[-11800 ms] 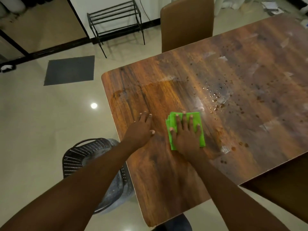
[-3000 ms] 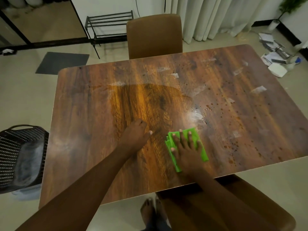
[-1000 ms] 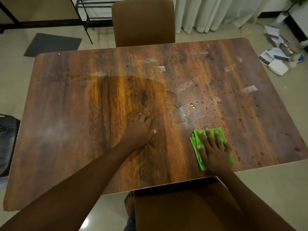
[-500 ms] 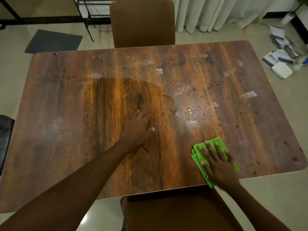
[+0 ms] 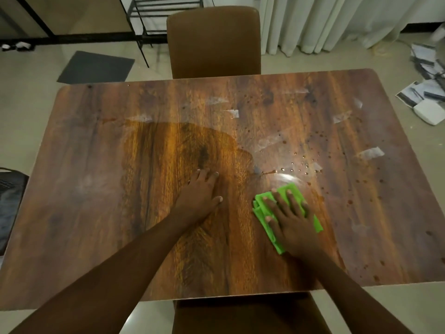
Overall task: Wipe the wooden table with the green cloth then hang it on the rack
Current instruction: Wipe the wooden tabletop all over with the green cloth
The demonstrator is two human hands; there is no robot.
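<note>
The wooden table [image 5: 96, 194] fills most of the view, with a darker wiped patch in its middle and drops and smears on its right half. The folded green cloth [image 5: 261, 207] lies flat on the table right of centre. My right hand [image 5: 291, 218] presses down on it with fingers spread. To its left, my left hand [image 5: 201, 191] rests flat on the bare wood, holding nothing. The black metal rack [image 5: 154, 8] stands on the floor beyond the table's far left side.
A brown chair [image 5: 214, 42] stands at the far side and another chair back [image 5: 245, 317] sits against the near edge. A dark basket [image 5: 9, 201] is at the left, a grey mat [image 5: 96, 67] on the floor, papers [image 5: 426, 97] at the right.
My right hand has slid the green cloth away from the near edge, up and slightly left toward the water drops. My left hand stays planted in the same spot.
</note>
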